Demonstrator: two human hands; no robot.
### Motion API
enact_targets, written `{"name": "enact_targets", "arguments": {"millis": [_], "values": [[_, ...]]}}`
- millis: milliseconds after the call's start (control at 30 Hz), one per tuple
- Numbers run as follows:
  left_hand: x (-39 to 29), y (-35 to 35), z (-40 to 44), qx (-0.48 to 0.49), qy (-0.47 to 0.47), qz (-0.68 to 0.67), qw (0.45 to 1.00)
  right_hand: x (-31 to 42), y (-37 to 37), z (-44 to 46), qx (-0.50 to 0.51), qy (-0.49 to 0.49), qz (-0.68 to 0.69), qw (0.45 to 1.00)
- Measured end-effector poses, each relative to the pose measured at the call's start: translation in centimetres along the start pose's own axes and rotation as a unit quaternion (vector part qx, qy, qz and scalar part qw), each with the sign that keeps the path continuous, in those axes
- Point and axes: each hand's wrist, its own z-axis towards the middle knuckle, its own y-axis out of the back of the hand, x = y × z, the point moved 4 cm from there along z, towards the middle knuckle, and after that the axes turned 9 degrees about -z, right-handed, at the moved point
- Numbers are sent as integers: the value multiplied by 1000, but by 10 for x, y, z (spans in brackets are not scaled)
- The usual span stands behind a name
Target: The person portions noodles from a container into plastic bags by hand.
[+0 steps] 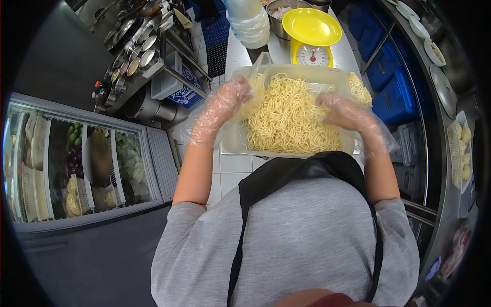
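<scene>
While I watch from overhead, my gloved left hand is closed on one clear bag; my right hand half curls at the noodles' edge, whether gripping strands I can't tell. They lie heaped in one tub on the worktop, one scale behind.

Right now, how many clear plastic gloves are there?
2: one glove on the left hand near the tub's left side, one on the right hand over the noodles.
</scene>
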Motion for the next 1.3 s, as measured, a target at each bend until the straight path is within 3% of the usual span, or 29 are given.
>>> {"name": "enact_targets", "arguments": {"millis": [33, 67, 100, 133, 167, 300, 367, 433, 500, 567, 633, 667, 700, 733, 767, 1067, 1300], "values": [[-9, -7, -6, 84, -69, 368, 923, -20, -33, 4, -20, -2, -83, 996], [-9, -14, -13, 158, -129, 680, 704, -34, -47, 6, -32, -4, -124, 992], [-7, -14, -16, 160, -130, 681, 703, -48, -62, 7, -44, -7, -164, 985], [-4, -1, -16, 31, -37, 518, 854, -57, -64, 12, -46, -4, -97, 994], [3, 15, -18, -102, 58, 315, 942, -63, -66, 16, -47, 0, -29, 998], [16, 43, -18, -156, 85, 207, 962, -1, 39, -6, -59, 31, 7, 998], [16, 41, -14, -138, -40, 286, 947, 11, 70, -7, -77, 48, -20, 996], [16, 47, -5, -126, -50, 355, 925, 36, 101, -15, -202, 158, -92, 962], [10, 41, -4, -115, -60, 421, 898, 41, 119, -15, -269, 176, -89, 943], [-15, 8, -9, -32, -124, 178, 976, 49, 137, -8, -176, 186, 21, 966], [-29, -14, -10, 4, -109, 172, 979, 59, 149, -5, -179, 180, 64, 965], [-36, -33, -14, 21, -120, 141, 982, 68, 154, -7, -233, 192, 121, 946], [-44, -48, -19, 39, -130, 110, 985, 93, 174, -11, -263, 217, -2, 940], [-52, -57, -23, 39, -130, 109, 985, 105, 185, -12, -292, 293, -27, 910], [-58, -66, -27, 56, -121, 104, 986, 112, 190, -12, -295, 298, -30, 907], [8, -68, -17, 187, 18, 163, 969, 138, 211, -6, -280, 294, -1, 914], [-5, -79, -24, 194, -2, 123, 973, 150, 203, 13, -240, 296, 6, 925]]}}
